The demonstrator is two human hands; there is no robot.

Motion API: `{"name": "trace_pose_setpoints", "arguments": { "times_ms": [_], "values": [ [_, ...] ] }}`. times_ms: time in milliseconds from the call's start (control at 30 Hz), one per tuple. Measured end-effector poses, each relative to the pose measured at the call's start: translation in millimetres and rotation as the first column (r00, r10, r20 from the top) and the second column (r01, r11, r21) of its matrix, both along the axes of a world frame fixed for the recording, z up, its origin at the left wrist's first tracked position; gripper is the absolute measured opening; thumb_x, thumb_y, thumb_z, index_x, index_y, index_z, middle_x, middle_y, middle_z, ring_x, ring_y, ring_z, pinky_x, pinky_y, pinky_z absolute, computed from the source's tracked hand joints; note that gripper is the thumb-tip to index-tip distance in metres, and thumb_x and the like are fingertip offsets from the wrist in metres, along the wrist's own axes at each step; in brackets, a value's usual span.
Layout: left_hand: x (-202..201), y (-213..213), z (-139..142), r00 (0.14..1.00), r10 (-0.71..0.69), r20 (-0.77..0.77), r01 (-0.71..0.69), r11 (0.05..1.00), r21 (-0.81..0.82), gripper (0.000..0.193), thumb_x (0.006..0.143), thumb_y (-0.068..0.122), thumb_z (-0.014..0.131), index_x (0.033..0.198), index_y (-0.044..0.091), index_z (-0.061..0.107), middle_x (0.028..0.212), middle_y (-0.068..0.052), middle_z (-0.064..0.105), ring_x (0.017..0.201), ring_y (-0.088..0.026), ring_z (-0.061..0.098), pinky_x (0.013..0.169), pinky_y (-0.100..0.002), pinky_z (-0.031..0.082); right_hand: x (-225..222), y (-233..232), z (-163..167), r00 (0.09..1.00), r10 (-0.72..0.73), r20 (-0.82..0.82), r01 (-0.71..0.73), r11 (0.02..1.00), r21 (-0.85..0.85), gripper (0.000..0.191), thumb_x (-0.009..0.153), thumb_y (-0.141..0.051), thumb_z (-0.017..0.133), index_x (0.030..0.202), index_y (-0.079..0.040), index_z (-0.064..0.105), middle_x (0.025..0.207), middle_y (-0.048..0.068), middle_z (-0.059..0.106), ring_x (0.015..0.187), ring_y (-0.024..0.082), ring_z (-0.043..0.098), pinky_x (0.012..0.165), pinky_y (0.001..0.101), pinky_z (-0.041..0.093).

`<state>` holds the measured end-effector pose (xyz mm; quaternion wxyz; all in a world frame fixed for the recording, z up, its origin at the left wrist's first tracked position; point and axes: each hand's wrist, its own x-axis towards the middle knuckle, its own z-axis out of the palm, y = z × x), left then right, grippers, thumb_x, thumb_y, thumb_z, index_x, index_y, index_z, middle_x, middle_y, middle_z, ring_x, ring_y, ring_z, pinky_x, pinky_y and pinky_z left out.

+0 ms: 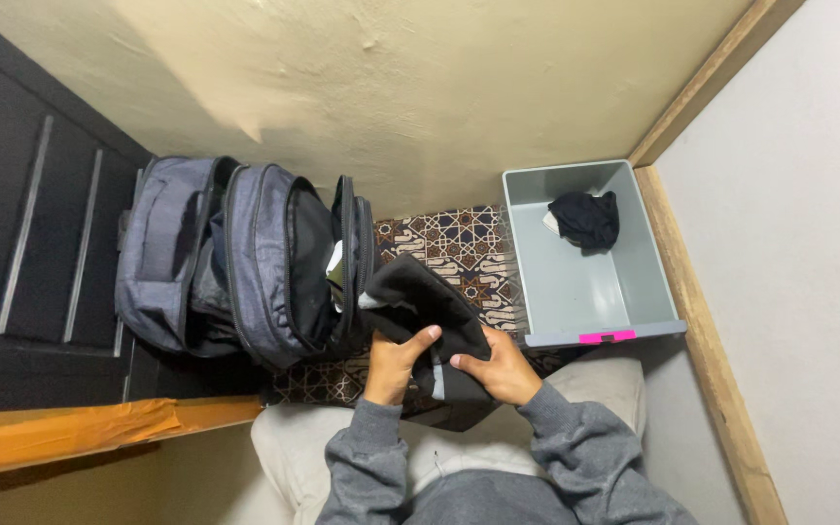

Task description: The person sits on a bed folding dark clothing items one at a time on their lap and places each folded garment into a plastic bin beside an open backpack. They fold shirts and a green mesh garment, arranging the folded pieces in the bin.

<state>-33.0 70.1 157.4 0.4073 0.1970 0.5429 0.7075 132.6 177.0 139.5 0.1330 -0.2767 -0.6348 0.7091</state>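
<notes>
Grey sleeves (498, 467) nearest; both hands, left hand (396, 365) and right hand (500, 369), clamp fingers on the black garment (420, 301); folding goes best pulled taut, backpack (245, 262) at ten o'clock.

Single head-worn camera, looking steeply down from above the person's lap. It sits close over the hands. The floor fills the upper frame.

Support surface: patterned mat (459, 248), brown and cream geometric print, laid flat against the wall. On it: open grey backpack (235, 262) at left, grey plastic bin (585, 282) at right, mat visible between the two.
</notes>
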Motion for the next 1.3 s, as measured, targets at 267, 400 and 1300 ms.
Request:
{"name": "trace_pose_setpoints", "arguments": {
  "times_ms": [267, 400, 1300],
  "values": [
    [-1.6, 0.3, -13.1, 0.994, -0.052, -0.091, 0.046, 0.997, -0.066, 0.041, 0.079, 0.004, 0.083, 0.117, -0.007, 0.069, 0.109, -0.010, 0.074, 0.097, -0.018, 0.070, 0.087, -0.032, 0.058, 6.5, -8.7, 44.3, 0.961, 0.128, 0.245, -0.092, 0.984, -0.152, 0.073, 0.080, -0.005, 0.075, 0.146, -0.014, 0.044, 0.095, 0.002, 0.067, 0.061, 0.012, 0.063, 0.048, 0.0308, 0.055],
    [-1.6, 3.0, -8.4, 0.994, -0.018, -0.109, 0.013, 0.998, -0.054, 0.041, 0.083, 0.005, 0.080, 0.120, -0.005, 0.066, 0.110, -0.009, 0.073, 0.097, -0.017, 0.069, 0.088, -0.031, 0.057, 13.5, -2.7, 48.7, 0.941, 0.254, 0.222, -0.182, 0.937, -0.299, 0.067, 0.087, -0.009, 0.071, 0.146, -0.012, 0.040, 0.092, 0.009, 0.070, 0.051, 0.013, 0.060, 0.041, 0.0258, 0.049],
    [15.2, -24.9, 22.9, 0.734, -0.057, -0.677, 0.117, 0.992, 0.042, 0.035, 0.076, 0.002, 0.074, 0.110, 0.007, 0.072, 0.135, -0.013, 0.063, 0.119, -0.025, 0.064, 0.101, -0.035, 0.051, 18.2, 1.4, 5.1, 0.999, -0.014, -0.049, -0.008, 0.911, -0.413, 0.055, 0.088, -0.010, 0.074, 0.138, -0.002, 0.053, 0.124, 0.008, 0.067, 0.112, 0.016, 0.065, 0.097, 0.0325, 0.054]
  ]
}}
